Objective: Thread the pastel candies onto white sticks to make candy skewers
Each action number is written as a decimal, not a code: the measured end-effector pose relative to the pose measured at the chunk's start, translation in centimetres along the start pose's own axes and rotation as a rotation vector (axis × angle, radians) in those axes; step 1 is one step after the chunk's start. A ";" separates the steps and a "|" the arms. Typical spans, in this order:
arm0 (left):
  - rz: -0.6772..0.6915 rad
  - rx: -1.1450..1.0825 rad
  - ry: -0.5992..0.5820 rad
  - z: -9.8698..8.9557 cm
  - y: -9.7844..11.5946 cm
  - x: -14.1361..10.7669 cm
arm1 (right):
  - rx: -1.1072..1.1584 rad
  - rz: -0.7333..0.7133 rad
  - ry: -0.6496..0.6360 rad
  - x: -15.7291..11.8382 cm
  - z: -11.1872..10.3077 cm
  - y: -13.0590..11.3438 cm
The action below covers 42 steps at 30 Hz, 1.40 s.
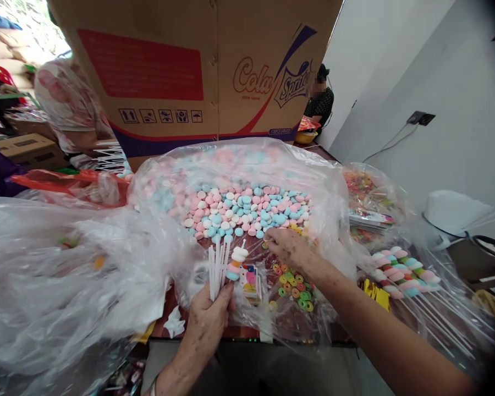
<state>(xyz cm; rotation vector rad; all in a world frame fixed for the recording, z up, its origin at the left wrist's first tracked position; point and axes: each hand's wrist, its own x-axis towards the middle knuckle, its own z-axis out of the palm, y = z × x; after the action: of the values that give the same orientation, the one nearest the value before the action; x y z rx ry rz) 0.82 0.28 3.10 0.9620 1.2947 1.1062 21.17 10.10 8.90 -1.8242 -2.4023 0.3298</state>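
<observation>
My left hand [210, 311] is closed round a bundle of white sticks [218, 264]. On one of these sticks, a few soft candies [236, 261] in white, orange and blue are threaded, with the stick's tip showing above. My right hand [289, 248] reaches to the front edge of a heap of pink, blue and white candies [247, 209] lying in a clear plastic bag. Its fingers are curled together, and whatever they pinch is hidden. Just below that hand are several ring-shaped gummies [295, 286] in green, yellow and orange. A stack of colourful cards [251, 283] lies between my hands.
A tall cardboard box [169, 71] stands behind the heap. Finished candy skewers [408, 272] lie at right beside yellow ties [375, 294]. Loose plastic sheeting [74, 275] covers the left. Two people sit beyond the box, one with a patterned sleeve [68, 99].
</observation>
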 end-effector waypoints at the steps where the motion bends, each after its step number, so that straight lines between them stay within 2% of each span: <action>1: 0.000 0.010 0.001 0.0 -0.1 0.0 | -0.027 -0.011 -0.036 0.3 0.2 0.0; 4: -0.001 0.048 -0.002 -0.2 -0.4 0.0 | -0.095 -0.070 -0.071 0.5 1.1 0.2; 10: -0.001 0.024 -0.010 -0.3 -0.6 -0.1 | -0.200 -0.058 -0.059 0.6 2.7 1.0; 20: 0.031 0.084 -0.038 -0.5 -1.0 0.2 | -0.278 -0.090 0.009 -0.6 2.0 -1.2; 23: 0.037 0.100 -0.038 -0.6 -1.0 0.2 | -0.027 -0.049 0.103 -0.7 1.9 -1.1; 26: 0.070 0.127 -0.041 -0.6 -0.8 0.2 | 0.545 0.030 0.221 -0.7 1.9 -0.9; 29: 0.140 0.204 -0.033 -0.5 -0.5 0.1 | 1.054 0.108 0.218 -1.1 1.8 -1.4; 31: 0.159 0.251 -0.038 -0.4 -0.3 0.0 | 1.213 0.138 0.211 -1.4 1.6 -2.0; 36: 0.130 0.293 -0.061 -0.3 0.2 -0.1 | 1.280 0.124 0.235 -1.6 1.3 -2.9; 42: 0.126 0.295 -0.056 -0.2 0.3 -0.1 | 1.013 0.008 0.310 -1.8 1.5 -2.9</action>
<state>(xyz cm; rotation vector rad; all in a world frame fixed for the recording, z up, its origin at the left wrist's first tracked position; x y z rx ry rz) 0.56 0.28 3.39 1.2996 1.3904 0.9917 18.61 7.48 8.22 -1.2633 -1.5302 0.9559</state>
